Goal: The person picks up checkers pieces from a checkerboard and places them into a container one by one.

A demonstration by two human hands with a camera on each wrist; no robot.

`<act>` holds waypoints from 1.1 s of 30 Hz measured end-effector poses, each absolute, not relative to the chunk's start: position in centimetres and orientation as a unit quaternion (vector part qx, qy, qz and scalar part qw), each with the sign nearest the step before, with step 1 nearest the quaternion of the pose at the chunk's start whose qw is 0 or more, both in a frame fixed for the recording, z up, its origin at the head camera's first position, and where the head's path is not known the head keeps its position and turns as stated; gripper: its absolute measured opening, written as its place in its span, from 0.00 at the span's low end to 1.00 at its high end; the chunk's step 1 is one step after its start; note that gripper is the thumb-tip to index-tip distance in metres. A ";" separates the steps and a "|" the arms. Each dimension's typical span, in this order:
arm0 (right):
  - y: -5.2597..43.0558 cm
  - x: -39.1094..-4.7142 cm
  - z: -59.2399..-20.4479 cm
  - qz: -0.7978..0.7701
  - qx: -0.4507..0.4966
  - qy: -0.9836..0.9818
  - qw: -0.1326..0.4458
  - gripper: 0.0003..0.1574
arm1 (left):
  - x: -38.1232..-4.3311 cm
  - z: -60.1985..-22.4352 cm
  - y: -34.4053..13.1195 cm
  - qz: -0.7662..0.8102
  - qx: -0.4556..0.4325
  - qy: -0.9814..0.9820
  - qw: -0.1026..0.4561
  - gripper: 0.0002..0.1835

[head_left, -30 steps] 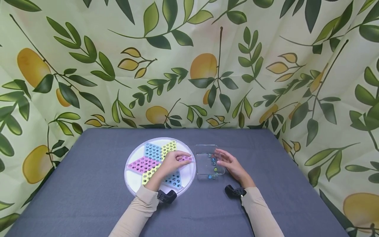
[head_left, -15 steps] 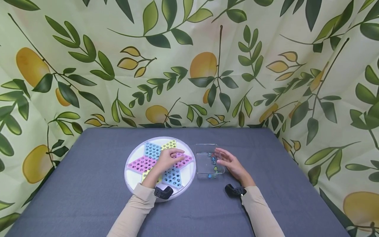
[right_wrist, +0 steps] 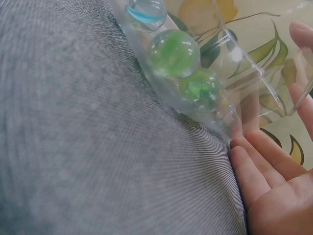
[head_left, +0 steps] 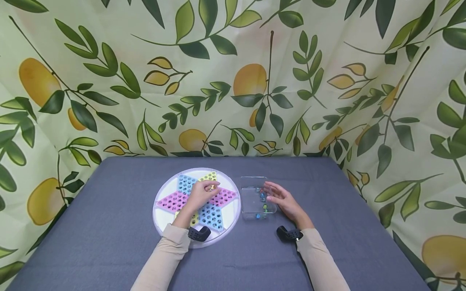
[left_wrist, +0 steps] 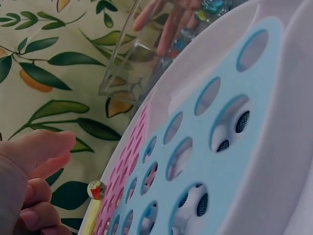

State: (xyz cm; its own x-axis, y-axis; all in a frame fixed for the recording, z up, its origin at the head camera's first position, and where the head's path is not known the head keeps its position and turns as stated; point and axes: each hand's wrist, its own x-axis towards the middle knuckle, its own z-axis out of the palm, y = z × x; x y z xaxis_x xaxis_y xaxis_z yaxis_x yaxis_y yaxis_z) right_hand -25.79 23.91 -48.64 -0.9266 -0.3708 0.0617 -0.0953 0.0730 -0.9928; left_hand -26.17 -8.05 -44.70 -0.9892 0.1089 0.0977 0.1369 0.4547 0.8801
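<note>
My left hand (head_left: 200, 194) is over the round white Chinese checkers board (head_left: 165, 226), its fingers bent near the far yellow triangle (head_left: 209, 176). A clear marble (left_wrist: 96, 190) with red and yellow inside sits at that triangle, apart from the fingertips in the left wrist view; no object shows between the fingers. To the right of the board, my right hand (head_left: 285, 202) is beside a clear plastic box (head_left: 247, 212), its relaxed fingers along the box's right side. Blue and green marbles (right_wrist: 173, 54) lie inside the box, towards its right side.
A dark grey cloth (head_left: 109, 218) covers the table under the board and box. Behind and to the right hangs a curtain (head_left: 218, 81) printed with leaves and fruit. Each wrist wears a black camera band (head_left: 199, 233).
My left hand has moved left from over the right pink triangle to the board's middle, and the marble now shows near its fingertips. My right hand and the box have stayed put.
</note>
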 end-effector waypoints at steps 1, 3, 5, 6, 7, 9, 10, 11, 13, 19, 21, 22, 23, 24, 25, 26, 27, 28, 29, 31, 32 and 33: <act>23.9 -25.8 -48.7 -0.661 -0.160 0.725 0.104 0.41 | -26.2 -44.7 -8.1 -0.514 -0.068 -0.855 0.019 0.16; 23.9 -25.8 -48.7 -0.659 -0.160 0.727 0.104 0.41 | -26.2 -44.7 -8.0 -0.511 -0.062 -0.857 0.027 0.16; 24.0 -25.8 -48.7 -0.657 -0.159 0.729 0.104 0.40 | -26.2 -44.7 -8.0 -0.509 -0.054 -0.858 0.032 0.16; 24.0 -25.8 -48.7 -0.656 -0.159 0.730 0.104 0.41 | -26.2 -44.7 -8.0 -0.509 -0.050 -0.859 0.034 0.16; 24.0 -25.8 -48.7 -0.658 -0.159 0.729 0.104 0.41 | -26.3 -44.7 -8.0 -0.508 -0.047 -0.859 0.035 0.17; 23.9 -25.7 -48.7 -0.660 -0.160 0.727 0.105 0.41 | -26.4 -44.8 -8.0 -0.507 -0.040 -0.860 0.035 0.17; 23.9 -25.7 -48.7 -0.660 -0.160 0.726 0.105 0.41 | -26.4 -44.8 -8.0 -0.506 -0.038 -0.861 0.035 0.17; 23.9 -25.6 -48.7 -0.661 -0.160 0.726 0.105 0.42 | -26.4 -44.9 -8.0 -0.503 -0.037 -0.863 0.037 0.17; 23.9 -25.6 -48.7 -0.661 -0.160 0.726 0.105 0.42 | -26.5 -45.0 -8.1 -0.498 -0.032 -0.866 0.038 0.17; 23.9 -25.7 -48.6 -0.655 -0.152 0.732 0.105 0.41 | -26.8 -45.0 -8.1 -0.478 -0.021 -0.877 0.041 0.17; 23.9 -25.7 -48.7 -0.656 -0.153 0.732 0.105 0.41 | -26.8 -45.0 -8.1 -0.472 -0.021 -0.880 0.041 0.17; 23.9 -25.7 -48.7 -0.657 -0.154 0.731 0.106 0.41 | -26.8 -45.1 -8.1 -0.472 -0.020 -0.881 0.039 0.17; 23.9 -25.7 -48.7 -0.658 -0.155 0.729 0.106 0.41 | -26.9 -45.1 -8.2 -0.471 -0.020 -0.881 0.037 0.17; 23.9 -25.7 -48.7 -0.659 -0.157 0.728 0.106 0.41 | -26.9 -45.1 -8.2 -0.473 -0.020 -0.880 0.036 0.17; 23.9 -25.7 -48.7 -0.660 -0.159 0.726 0.106 0.41 | -26.9 -45.2 -8.2 -0.473 -0.020 -0.880 0.035 0.17; 23.9 -25.7 -48.7 -0.661 -0.161 0.725 0.106 0.41 | -26.9 -45.2 -8.2 -0.473 -0.021 -0.880 0.033 0.17; 23.9 -25.8 -48.7 -0.663 -0.163 0.723 0.105 0.41 | -27.0 -45.2 -8.2 -0.474 -0.020 -0.880 0.031 0.17; 23.9 -25.8 -48.7 -0.663 -0.165 0.722 0.105 0.41 | -27.0 -45.2 -8.3 -0.474 -0.019 -0.880 0.029 0.17; 23.9 -25.8 -48.7 -0.663 -0.167 0.722 0.104 0.41 | -27.0 -45.2 -8.3 -0.471 -0.019 -0.881 0.028 0.17; 23.9 -25.7 -48.7 -0.661 -0.168 0.724 0.102 0.41 | -27.1 -45.2 -8.4 -0.466 -0.018 -0.884 0.027 0.16; 23.9 -25.7 -48.7 -0.660 -0.168 0.725 0.102 0.41 | -27.2 -45.1 -8.4 -0.463 -0.017 -0.886 0.026 0.16; 23.9 -25.7 -48.6 -0.658 -0.168 0.727 0.102 0.41 | -27.2 -45.1 -8.5 -0.462 -0.016 -0.886 0.025 0.16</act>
State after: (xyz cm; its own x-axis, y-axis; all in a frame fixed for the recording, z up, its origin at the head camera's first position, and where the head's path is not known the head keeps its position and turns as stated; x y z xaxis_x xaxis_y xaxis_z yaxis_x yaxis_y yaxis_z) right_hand -25.69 23.92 -48.63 -0.9230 -0.3778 0.0723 -0.1092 0.0771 -0.9910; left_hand -27.20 -8.48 -45.14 -0.9983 0.0045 0.0585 0.0506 0.5729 0.8181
